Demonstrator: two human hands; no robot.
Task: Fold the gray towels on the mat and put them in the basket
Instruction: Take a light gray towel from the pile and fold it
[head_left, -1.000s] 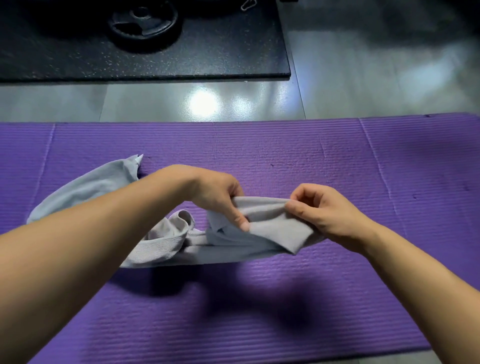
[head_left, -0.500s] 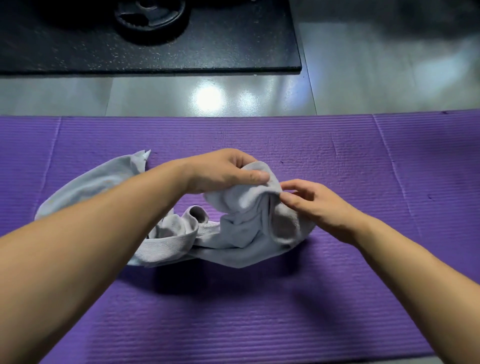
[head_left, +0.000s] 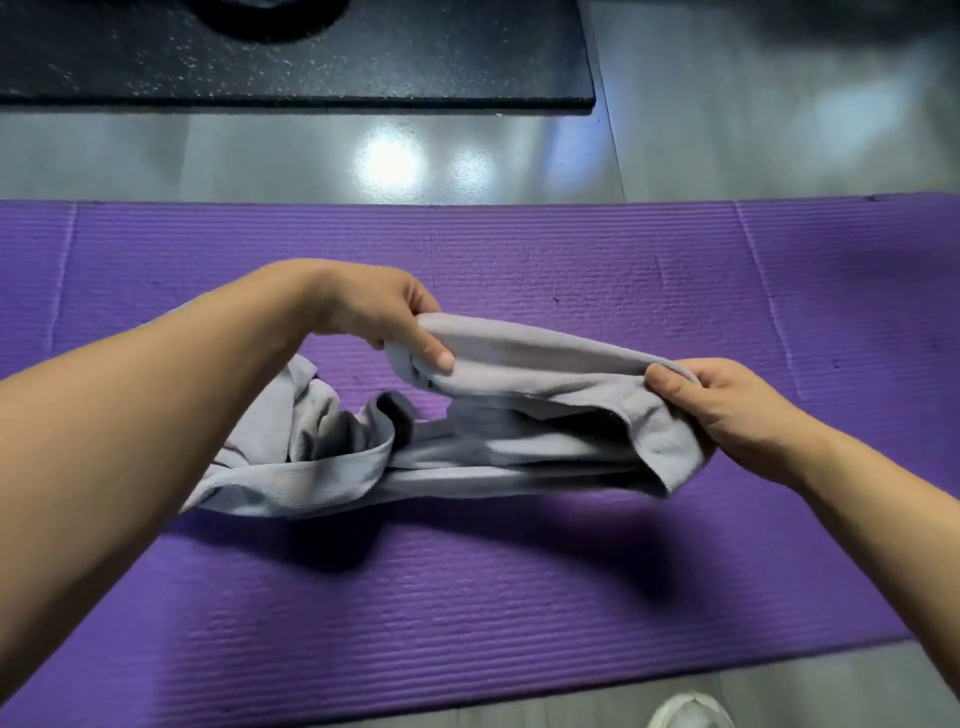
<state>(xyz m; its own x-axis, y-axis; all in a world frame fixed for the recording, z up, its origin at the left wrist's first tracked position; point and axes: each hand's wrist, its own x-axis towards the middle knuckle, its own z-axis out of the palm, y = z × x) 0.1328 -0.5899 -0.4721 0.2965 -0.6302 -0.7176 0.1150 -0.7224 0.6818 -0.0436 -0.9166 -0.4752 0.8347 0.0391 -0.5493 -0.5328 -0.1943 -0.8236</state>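
A gray towel (head_left: 524, 374) is stretched between my two hands just above the purple mat (head_left: 519, 597). My left hand (head_left: 379, 317) pinches its left end with thumb and fingers. My right hand (head_left: 727, 405) grips its right end, where the cloth hangs down in a fold. More gray cloth (head_left: 306, 467) lies crumpled on the mat below and to the left, partly hidden under my left forearm. I cannot tell whether it is the same towel or a second one. No basket is in view.
A black speckled rubber slab (head_left: 311, 57) lies on the glossy gray floor (head_left: 727, 145) beyond the mat. Something white (head_left: 685, 712) shows at the bottom edge, on the floor just in front of the mat.
My hands have drawn apart, the right one moving right and toward me, pulling the bunched towel out into a taut band. The view has tilted down a little.
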